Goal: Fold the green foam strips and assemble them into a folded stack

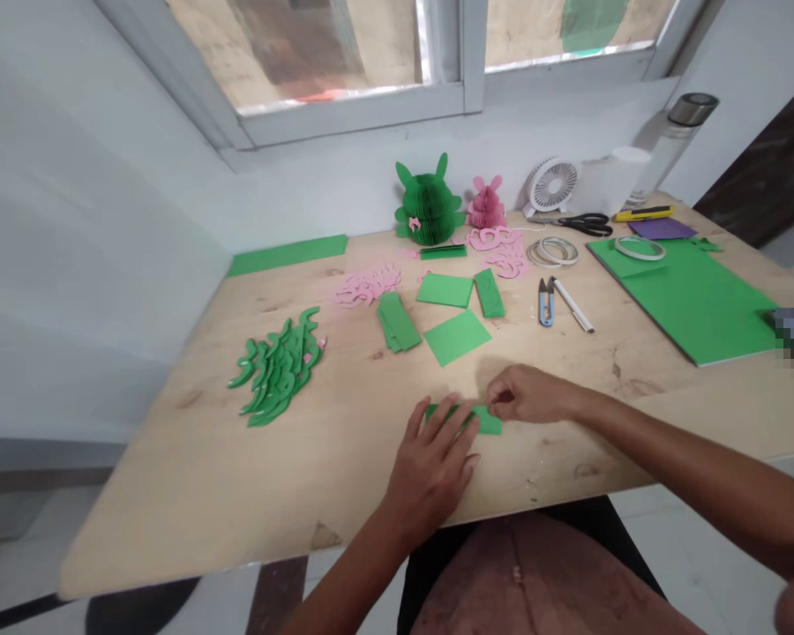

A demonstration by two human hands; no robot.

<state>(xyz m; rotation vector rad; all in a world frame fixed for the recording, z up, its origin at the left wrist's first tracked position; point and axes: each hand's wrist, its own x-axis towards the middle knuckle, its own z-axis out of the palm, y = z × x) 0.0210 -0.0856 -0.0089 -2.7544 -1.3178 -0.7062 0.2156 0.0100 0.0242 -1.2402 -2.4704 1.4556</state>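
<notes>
Green paper strip [490, 423] lay beneath the left hand [430, 467], which was spread open across it; the right hand [526, 394] curled at the strip's right end, whether pinching it I couldn't tell. Beyond the left hand lay a green card [457, 337], beyond the right, blue snips [546, 306], and farthest from both, a green paper figure [430, 207].
</notes>
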